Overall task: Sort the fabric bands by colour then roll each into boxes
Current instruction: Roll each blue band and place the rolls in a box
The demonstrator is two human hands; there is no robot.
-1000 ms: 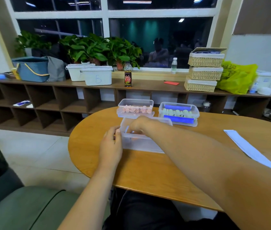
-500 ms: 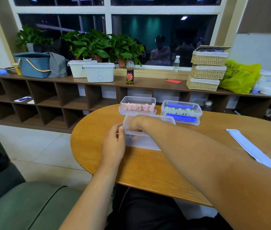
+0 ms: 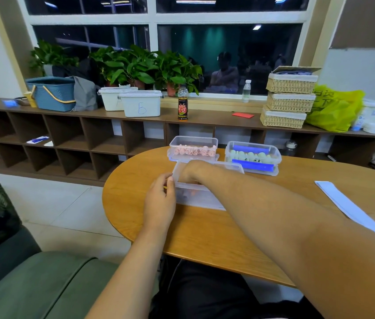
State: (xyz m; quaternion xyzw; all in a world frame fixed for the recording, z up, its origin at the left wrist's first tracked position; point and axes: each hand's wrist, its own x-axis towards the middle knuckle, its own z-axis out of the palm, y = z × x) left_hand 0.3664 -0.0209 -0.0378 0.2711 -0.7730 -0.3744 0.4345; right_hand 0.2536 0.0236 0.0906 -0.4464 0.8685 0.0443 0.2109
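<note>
Clear plastic, the near box sits on the wooden surface, just in front of two others: one holds pink rolls, the other pale green rolls between blue bands. The right hand reaches down inside the near box, its fingers hidden, so I can't tell how they lie. The left hand rests loosely curled fingers against the box's left end. White paper lies well off to the right

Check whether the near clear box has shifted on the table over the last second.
No. The near clear box sits just in front of the pink-roll box, overlapping it as before; only the camera moved.
</note>
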